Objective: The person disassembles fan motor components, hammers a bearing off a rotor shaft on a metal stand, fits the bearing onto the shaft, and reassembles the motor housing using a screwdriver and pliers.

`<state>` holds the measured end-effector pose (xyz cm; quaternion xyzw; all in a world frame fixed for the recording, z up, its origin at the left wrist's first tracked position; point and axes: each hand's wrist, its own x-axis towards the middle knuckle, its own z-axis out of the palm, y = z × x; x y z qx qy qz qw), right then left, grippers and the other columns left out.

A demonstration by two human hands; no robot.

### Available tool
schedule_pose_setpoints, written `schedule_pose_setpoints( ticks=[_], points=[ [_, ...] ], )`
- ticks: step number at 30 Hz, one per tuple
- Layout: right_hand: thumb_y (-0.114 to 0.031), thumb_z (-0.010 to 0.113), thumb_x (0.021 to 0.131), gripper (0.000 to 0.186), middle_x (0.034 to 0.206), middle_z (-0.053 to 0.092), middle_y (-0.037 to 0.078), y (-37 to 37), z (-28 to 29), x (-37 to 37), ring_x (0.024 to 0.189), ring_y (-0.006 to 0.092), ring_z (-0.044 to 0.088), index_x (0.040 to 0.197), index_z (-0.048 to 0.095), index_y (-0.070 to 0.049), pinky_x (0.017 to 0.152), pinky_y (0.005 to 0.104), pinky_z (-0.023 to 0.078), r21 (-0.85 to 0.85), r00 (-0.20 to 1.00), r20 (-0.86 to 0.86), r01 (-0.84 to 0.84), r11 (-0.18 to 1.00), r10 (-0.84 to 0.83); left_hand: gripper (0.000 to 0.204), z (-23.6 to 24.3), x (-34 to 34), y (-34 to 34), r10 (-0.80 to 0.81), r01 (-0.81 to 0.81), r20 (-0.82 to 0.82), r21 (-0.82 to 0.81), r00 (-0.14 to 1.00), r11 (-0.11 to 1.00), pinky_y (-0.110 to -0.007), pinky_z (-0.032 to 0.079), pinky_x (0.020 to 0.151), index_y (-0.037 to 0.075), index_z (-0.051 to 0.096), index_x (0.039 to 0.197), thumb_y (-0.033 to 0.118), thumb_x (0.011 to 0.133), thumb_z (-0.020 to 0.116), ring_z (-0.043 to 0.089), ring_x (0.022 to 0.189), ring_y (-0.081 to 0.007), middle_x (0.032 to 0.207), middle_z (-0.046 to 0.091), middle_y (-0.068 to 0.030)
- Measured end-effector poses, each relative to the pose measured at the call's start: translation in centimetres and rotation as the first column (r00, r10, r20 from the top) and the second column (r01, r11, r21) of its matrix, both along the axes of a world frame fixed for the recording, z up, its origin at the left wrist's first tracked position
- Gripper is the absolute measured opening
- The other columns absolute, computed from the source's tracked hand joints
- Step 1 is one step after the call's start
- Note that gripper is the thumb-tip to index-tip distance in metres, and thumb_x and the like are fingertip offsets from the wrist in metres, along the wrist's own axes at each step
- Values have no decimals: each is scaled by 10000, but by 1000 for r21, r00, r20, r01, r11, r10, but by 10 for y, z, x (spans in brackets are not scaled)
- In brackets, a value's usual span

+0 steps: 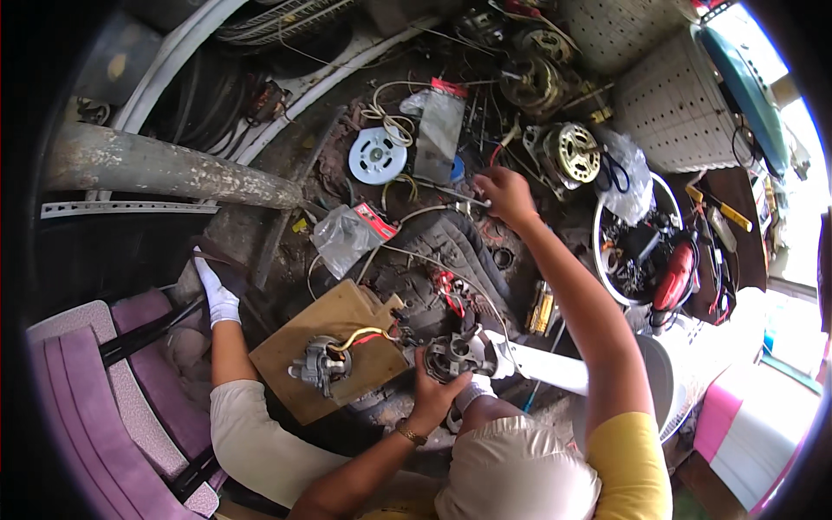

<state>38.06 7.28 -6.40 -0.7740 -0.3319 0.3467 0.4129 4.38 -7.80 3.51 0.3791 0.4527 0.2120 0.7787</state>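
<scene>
Below centre, the left hand grips one dark metal motor; the right hand, far forward, pinches one thin rod. One square board carries a second grey motor; beyond lies one white ribbed disc.

The wooden board serves as the landmark. On it sits a small motor. Just right of the board, the left hand grips a motor core. Behind the board lies a plastic bag, and farther behind that a round disc. Well behind and right of the board, the right hand reaches among wires. Far right of the board stands a bucket with tools in it.
</scene>
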Motion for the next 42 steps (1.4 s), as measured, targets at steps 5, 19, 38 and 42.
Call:
schedule_pose_setpoints(
  ticks=[5, 19, 38, 42],
  points=[
    [-466, 755, 820, 470, 1008, 732, 219, 93, -6, -28, 991, 369, 711, 1056, 738, -60, 841, 454, 564, -278, 916, 400, 100, 955, 20, 600, -9, 3, 1, 17, -17, -22, -11, 1000, 1000, -317, 521, 912, 68, 358, 1245, -28, 820, 769, 626, 1048, -139, 1154, 611, -76],
    [-47, 663, 781, 69, 955, 709, 56, 166, 213, 72, 943, 263, 651, 834, 630, -75, 753, 357, 530, 456, 388, 857, -263, 850, -339, 649, -27, 4, 13, 10, -10, 0, 64, 1000, 998, -342, 517, 963, 38, 298, 1349, -44, 867, 725, 627, 1114, -182, 1219, 603, -106],
    [-165, 627, 852, 448, 946, 732, 72, 185, 70, -120, 869, 253, 723, 1283, 651, -286, 705, 399, 576, -178, 242, 708, -847, 500, 663, 630, -44, 1, 23, -19, 17, -74, -27, 997, 999, -348, 504, 959, 58, 331, 1260, -52, 824, 771, 594, 1132, -173, 1213, 576, -98],
    [-156, 568, 906, 274, 1258, 578, 71, 238, 104, -14, 1081, 372, 566, 1154, 671, -209, 830, 598, 463, -10, -196, 981, -64, 998, -3, 636, -48, 4, 17, -99, 97, -109, -29, 989, 995, -350, 502, 959, 61, 341, 1257, -12, 817, 794, 598, 1115, -167, 1194, 580, -95]
  ],
)
